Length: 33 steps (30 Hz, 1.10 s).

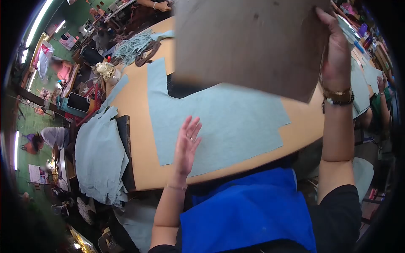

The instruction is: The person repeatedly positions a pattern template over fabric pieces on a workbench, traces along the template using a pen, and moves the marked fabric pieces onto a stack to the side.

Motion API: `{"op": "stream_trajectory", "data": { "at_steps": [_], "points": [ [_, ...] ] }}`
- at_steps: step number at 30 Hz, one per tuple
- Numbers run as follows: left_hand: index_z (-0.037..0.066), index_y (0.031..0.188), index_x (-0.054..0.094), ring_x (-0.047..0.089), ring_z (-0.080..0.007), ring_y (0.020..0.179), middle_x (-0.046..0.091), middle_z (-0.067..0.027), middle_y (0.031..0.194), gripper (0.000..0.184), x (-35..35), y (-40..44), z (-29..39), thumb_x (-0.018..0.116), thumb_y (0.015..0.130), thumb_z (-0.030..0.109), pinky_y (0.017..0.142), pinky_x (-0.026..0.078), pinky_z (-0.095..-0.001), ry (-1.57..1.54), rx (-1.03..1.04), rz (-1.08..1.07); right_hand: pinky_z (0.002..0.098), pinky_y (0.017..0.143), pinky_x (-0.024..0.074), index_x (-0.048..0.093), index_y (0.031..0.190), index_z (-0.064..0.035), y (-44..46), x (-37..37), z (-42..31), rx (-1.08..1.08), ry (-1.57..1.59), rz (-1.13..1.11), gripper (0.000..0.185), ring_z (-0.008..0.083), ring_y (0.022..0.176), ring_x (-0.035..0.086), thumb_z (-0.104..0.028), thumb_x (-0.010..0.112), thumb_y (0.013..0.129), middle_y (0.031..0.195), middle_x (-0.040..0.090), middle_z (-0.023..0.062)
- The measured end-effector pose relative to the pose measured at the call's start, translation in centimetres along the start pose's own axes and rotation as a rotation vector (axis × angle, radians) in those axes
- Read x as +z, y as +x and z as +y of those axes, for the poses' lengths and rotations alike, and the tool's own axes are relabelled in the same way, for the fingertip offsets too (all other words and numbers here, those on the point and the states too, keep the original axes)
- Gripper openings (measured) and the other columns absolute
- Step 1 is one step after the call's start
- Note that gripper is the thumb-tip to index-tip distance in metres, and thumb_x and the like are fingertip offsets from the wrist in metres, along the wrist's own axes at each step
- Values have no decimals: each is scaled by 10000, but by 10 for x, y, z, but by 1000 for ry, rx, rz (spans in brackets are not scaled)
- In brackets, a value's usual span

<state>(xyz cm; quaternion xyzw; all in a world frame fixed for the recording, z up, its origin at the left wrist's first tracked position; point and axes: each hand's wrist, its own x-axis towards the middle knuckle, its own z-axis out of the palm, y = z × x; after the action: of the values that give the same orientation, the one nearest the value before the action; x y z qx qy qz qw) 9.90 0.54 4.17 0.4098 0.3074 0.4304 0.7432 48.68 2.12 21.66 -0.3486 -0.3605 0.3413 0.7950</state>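
Observation:
My right hand grips the right edge of a flat brown board, raised above the far part of the table. Some of that hand's fingers are hidden behind the board. Light blue cut fabric lies spread on the table, with a notch at its right edge. Over the fabric's near left part is my left hand, fingers stretched and holding nothing. A black flat thing shows beside the fabric, partly covered by the board.
A stack of light blue fabric hangs over the left end of the tan table. Fabric scraps are heaped at the far left. Another person's hand is at the far edge, and another person's arm at far right.

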Motion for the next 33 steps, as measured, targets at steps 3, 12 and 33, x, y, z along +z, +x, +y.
{"op": "stream_trajectory", "data": {
  "at_steps": [3,12,33],
  "points": [
    [119,1460,348,401,-264,1342,436,-126,1439,655,-37,18,-24,543,941,467,1112,311,-423,-486,-13,-118,259,934,458,594,1225,-30,-40,39,15,45,-28,-213,382,116,1024,604,-218,641,896,1167,628,55],
    [65,1429,318,488,-222,1250,497,-114,1377,530,-59,2,21,556,962,143,1075,375,-378,-113,99,277,247,830,519,462,1354,15,-54,-35,66,349,-72,-278,499,103,1006,611,-173,592,910,1164,612,68],
    [-22,1327,499,522,-40,678,525,10,815,606,-99,-33,29,773,799,92,564,430,-187,899,-84,547,261,652,474,549,1315,-26,-106,-104,151,343,-1142,-199,681,87,707,534,-225,833,729,911,633,39]
  ]
}}
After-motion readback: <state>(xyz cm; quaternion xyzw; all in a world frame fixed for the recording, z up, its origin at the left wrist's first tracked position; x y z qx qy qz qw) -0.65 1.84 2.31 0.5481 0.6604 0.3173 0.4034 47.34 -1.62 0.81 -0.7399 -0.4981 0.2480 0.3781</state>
